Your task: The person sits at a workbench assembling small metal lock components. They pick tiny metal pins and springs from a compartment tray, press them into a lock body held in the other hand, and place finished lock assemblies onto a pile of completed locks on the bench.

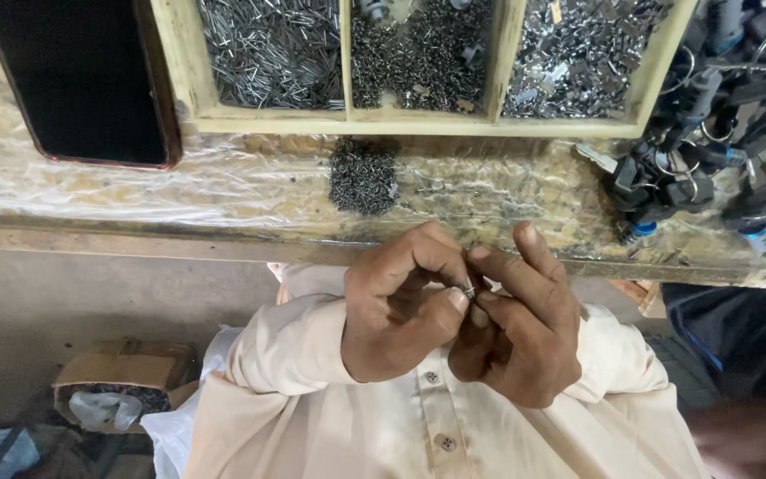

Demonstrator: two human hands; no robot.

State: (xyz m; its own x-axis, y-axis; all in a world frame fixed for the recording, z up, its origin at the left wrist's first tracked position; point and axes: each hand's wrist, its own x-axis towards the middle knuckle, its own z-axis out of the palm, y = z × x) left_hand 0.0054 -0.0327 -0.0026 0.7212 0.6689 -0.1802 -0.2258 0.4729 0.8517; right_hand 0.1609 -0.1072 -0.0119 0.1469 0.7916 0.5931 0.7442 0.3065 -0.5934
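My left hand (401,306) and my right hand (525,324) meet close to my chest, just below the bench edge. Between their fingertips they pinch a tiny shiny metal part (470,287); thumb and forefinger of both hands close on it. Most of the part is hidden by my fingers. Above my hands, on the plastic-covered bench (179,186), lies a small heap of little dark metal pieces (363,176). I wear a cream buttoned shirt.
A wooden tray (418,122) with three compartments of metal pins and parts sits at the back. A dark phone (82,80) lies back left. A pile of black key-ring pieces (720,151) fills the right. A cardboard box (121,381) stands on the floor at left.
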